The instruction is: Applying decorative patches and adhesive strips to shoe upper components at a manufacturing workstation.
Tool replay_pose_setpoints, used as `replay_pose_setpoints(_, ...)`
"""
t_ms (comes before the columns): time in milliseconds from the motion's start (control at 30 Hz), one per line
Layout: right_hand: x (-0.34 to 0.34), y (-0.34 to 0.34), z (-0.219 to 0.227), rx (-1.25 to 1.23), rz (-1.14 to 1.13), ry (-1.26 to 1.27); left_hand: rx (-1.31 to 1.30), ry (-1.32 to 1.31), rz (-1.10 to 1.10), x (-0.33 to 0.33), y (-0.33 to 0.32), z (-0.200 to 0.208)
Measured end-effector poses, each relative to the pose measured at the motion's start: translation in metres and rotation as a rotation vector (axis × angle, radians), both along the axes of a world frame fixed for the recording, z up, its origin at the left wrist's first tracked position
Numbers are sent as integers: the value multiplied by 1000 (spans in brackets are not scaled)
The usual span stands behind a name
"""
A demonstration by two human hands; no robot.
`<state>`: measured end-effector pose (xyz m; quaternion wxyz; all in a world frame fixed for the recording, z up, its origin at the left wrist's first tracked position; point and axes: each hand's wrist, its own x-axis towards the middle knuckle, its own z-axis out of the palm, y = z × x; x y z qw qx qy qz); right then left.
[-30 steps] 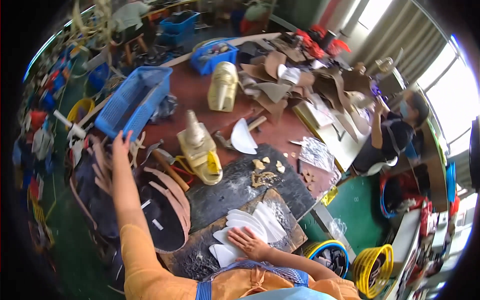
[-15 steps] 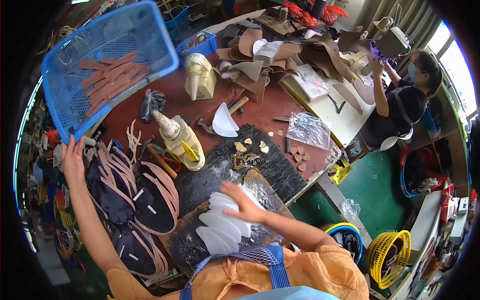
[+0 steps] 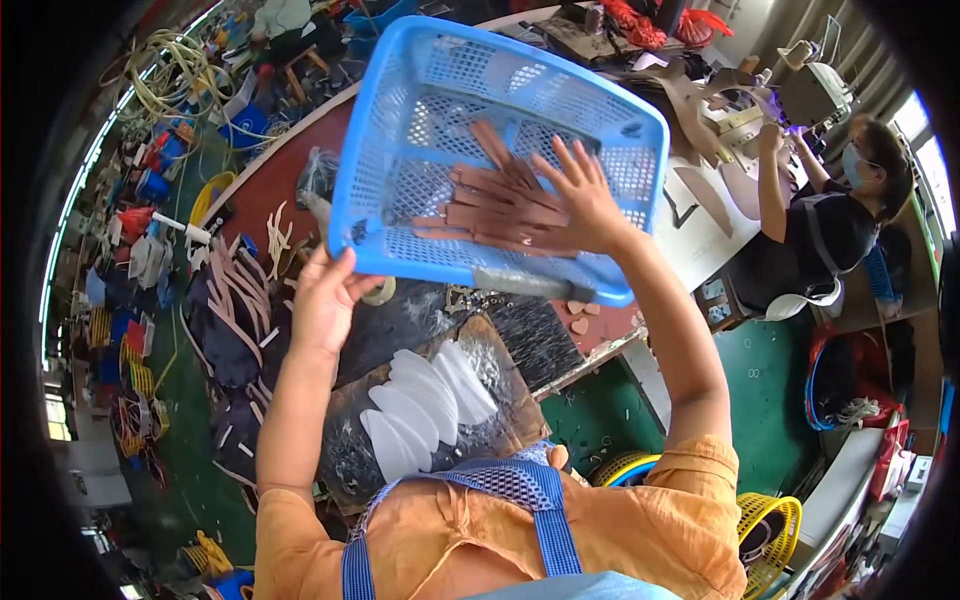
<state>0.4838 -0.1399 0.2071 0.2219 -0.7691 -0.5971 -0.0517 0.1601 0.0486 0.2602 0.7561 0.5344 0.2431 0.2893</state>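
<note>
A blue plastic basket (image 3: pixel 350 190) hangs tilted over the worktable in front of me. My left hand (image 3: pixel 326 300) grips its near left corner, thumb against the rim. Several brown strips (image 3: pixel 490 210) lie in a loose pile on the basket's mesh bottom. Over the right end of that pile reaches my right hand (image 3: pixel 585 205), fingers spread; whether they touch the strips I cannot tell. Below the basket, white curved pieces (image 3: pixel 415 400) lie fanned out on a dark worn board (image 3: pixel 510 400) close to my body.
Dark pieces with pinkish strips (image 3: pixel 235 310) lie to the left. Heart-shaped pieces (image 3: pixel 580 322) sit near the table's right edge. The basket hides much of the red tabletop (image 3: pixel 290 160). At the right, a co-worker (image 3: pixel 800 230) works at a machine. A yellow basket (image 3: pixel 770 540) stands on the floor.
The blue basket has moved right from the far left to in front of me, in my left hand. My right hand has left the white pieces and reached into the basket.
</note>
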Motion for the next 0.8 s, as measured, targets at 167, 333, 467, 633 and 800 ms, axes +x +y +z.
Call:
replay_pose_setpoints(167,-6,4,-46,-66,-89,114,-6,-43,13,21,-47,1)
replay_pose_setpoints(333,-9,-1,-57,204,-1,-54,28,-48,0,21,-61,1)
replay_pose_setpoints(467,-11,2,-62,152,93,-97,32,-64,-11,21,-62,-1)
replay_pose_setpoints(633,-7,19,-75,86,163,0,46,-29,34,28,-68,0)
replay_pose_setpoints(800,15,34,-96,133,46,155,22,-13,109,22,-63,-11)
